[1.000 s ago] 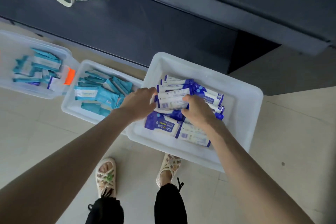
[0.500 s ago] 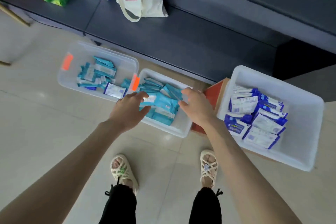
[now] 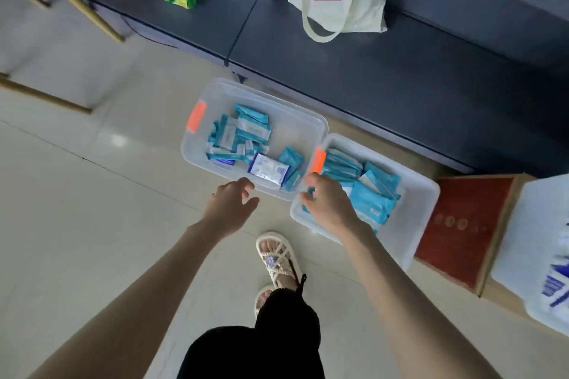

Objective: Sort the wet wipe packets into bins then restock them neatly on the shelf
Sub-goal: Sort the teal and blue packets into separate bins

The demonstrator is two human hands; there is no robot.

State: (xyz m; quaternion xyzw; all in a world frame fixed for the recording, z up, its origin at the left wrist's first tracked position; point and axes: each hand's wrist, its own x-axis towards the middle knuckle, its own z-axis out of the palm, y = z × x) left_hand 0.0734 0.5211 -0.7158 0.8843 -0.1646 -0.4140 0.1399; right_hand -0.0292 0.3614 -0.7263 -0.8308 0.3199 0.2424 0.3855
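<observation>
Blue-white packet (image 3: 268, 170) lies flat in clear bin (image 3: 292, 132), long axis approx L-R.

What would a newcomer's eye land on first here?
The left bin, with orange latches, sits mid-floor, full of teal packets with one odd white-and-blue packet among them. The left hand hovers open at its near rim. The right hand is over the adjoining right bin, also teal-filled.

You wear black trousers (image 3: 261, 348) at 6 o'clock, a drawstring (image 3: 303, 278) at the hem, and cream woven-rope sandals (image 3: 278, 255) with a bluish ornament (image 3: 271, 261).
</observation>
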